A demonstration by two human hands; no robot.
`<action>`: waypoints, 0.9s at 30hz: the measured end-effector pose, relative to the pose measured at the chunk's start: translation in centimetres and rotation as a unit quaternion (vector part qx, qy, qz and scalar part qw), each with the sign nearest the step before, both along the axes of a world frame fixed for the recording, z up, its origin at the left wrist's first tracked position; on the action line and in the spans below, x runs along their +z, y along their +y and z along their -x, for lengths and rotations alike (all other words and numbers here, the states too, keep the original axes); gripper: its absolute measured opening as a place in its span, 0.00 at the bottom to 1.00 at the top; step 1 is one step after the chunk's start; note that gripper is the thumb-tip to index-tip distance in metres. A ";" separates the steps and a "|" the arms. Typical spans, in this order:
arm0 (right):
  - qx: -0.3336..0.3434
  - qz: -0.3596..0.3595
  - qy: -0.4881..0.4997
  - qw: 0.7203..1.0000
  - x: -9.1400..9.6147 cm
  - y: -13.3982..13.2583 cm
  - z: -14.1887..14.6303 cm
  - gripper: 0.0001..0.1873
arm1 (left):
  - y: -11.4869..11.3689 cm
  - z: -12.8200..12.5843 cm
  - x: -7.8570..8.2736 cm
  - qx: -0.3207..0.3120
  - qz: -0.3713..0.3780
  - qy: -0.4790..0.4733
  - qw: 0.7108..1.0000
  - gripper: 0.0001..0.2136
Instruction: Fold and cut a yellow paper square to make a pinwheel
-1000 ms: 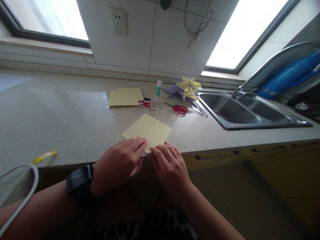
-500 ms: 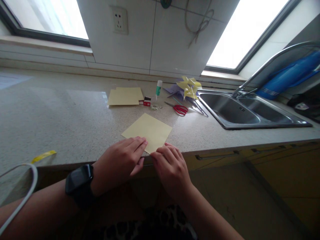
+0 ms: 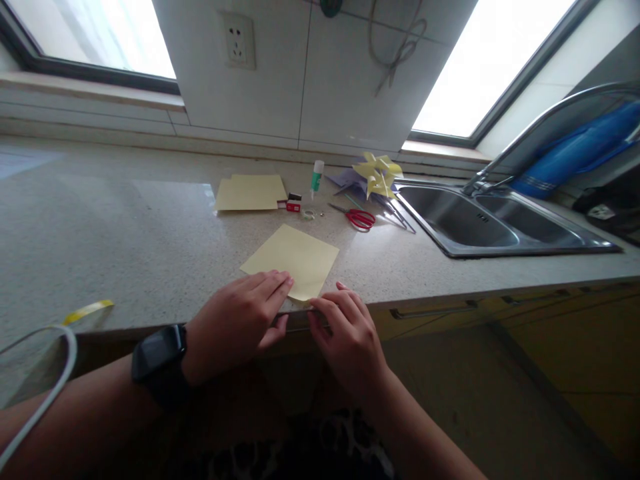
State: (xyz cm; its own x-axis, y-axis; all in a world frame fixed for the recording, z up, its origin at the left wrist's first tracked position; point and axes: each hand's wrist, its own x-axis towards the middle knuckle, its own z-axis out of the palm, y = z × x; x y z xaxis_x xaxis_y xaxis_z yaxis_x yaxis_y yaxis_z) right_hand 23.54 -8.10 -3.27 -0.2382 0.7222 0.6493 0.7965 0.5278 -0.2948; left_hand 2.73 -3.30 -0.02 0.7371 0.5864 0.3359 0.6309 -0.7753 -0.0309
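A square sheet of pale yellow paper [image 3: 295, 253] lies cornerwise at the front edge of the counter, its near corner slightly bent. My left hand [image 3: 245, 303] rests on the sheet's near left side, fingers together and stretched flat, thumb below the counter edge. At the near corner, the bent fingers of my right hand [image 3: 345, 327] hold the paper's edge; the exact contact of thumb and fingertip is partly hidden. A dark watch [image 3: 160, 357] is on my left wrist.
Behind the sheet are more yellow paper [image 3: 250, 193], a small red box [image 3: 294, 203], a glue stick [image 3: 317, 177], red-handled scissors [image 3: 359, 218] and a yellow pinwheel [image 3: 377, 175]. A steel sink [image 3: 455, 220] is at the right. A yellow strip [image 3: 87, 311] and white cable [image 3: 67, 360] lie left.
My right hand has shifted slightly right, and the sheet's near corner now bends up. The sheet has slid a little left. My left hand stays nearly in place.
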 end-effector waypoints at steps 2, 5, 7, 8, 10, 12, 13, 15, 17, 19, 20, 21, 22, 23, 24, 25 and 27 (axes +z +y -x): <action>-0.004 -0.004 0.000 1.000 0.0 -0.1 -0.1 0.09 | 0.0 0.1 -0.1 0.000 0.001 0.001 1.000 0.23; -0.006 -0.006 -0.008 1.000 -0.1 -0.2 -0.1 0.10 | 0.0 0.1 -0.1 0.000 0.004 0.004 1.000 0.23; -0.008 -0.002 -0.018 1.000 0.0 -0.2 -0.1 0.09 | 0.0 0.1 0.0 0.000 0.002 0.006 1.000 0.23; -0.009 0.001 -0.023 1.000 0.1 -0.2 0.0 0.09 | 0.0 0.0 0.0 -0.001 0.000 0.005 1.000 0.23; -0.011 0.011 -0.036 0.999 0.2 -0.2 0.0 0.08 | 0.0 0.0 0.1 -0.002 -0.004 0.005 1.000 0.23; -0.014 0.018 -0.047 0.999 0.4 -0.2 0.1 0.08 | 0.0 -0.1 0.1 -0.003 -0.004 0.004 1.000 0.23; -0.015 0.019 -0.051 0.998 0.4 -0.2 0.1 0.08 | 0.0 -0.1 0.1 -0.002 -0.004 0.004 1.000 0.23; -0.016 0.022 -0.059 0.998 0.5 -0.1 0.2 0.09 | 0.0 -0.1 0.1 -0.002 -0.004 0.004 1.000 0.23; -0.019 0.025 -0.068 0.997 0.5 0.0 0.2 0.12 | 0.0 -0.1 0.0 -0.002 -0.003 0.005 1.000 0.23; -0.024 0.027 -0.077 0.996 0.5 0.1 0.3 0.16 | 0.0 -0.1 0.0 -0.005 -0.004 0.005 1.000 0.23; -0.027 0.028 -0.082 0.996 0.6 0.2 0.4 0.17 | 0.0 -0.1 0.0 -0.005 -0.003 0.004 1.000 0.23; -0.031 0.030 -0.089 0.995 0.6 0.2 0.4 0.19 | 0.0 -0.1 0.1 -0.006 -0.002 0.004 1.000 0.23; -0.035 0.033 -0.097 0.994 0.7 0.2 0.5 0.20 | -0.1 -0.1 0.1 -0.006 -0.001 0.003 1.000 0.23; -0.039 0.037 -0.105 0.993 0.8 0.3 0.6 0.22 | -0.1 0.0 0.1 -0.007 0.000 0.002 1.000 0.23; -0.043 0.043 -0.112 0.992 0.8 0.2 0.8 0.23 | -0.1 0.0 0.0 -0.007 0.000 0.000 1.000 0.23; -0.046 0.049 -0.117 0.991 0.9 0.2 0.9 0.23 | -0.1 0.0 0.0 -0.008 0.000 0.000 1.000 0.23; -0.050 0.060 -0.121 0.990 1.0 0.1 1.0 0.21 | -0.1 0.0 -0.1 -0.009 -0.006 0.000 1.000 0.23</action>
State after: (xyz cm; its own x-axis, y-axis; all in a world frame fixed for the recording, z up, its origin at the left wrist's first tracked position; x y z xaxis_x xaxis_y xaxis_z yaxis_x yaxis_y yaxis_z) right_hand 22.49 -8.02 -2.22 -0.2991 0.8191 0.4895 0.8981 0.4150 -0.1457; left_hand 2.77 -3.38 -0.08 0.7471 0.5690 0.3435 0.6170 -0.7860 -0.0399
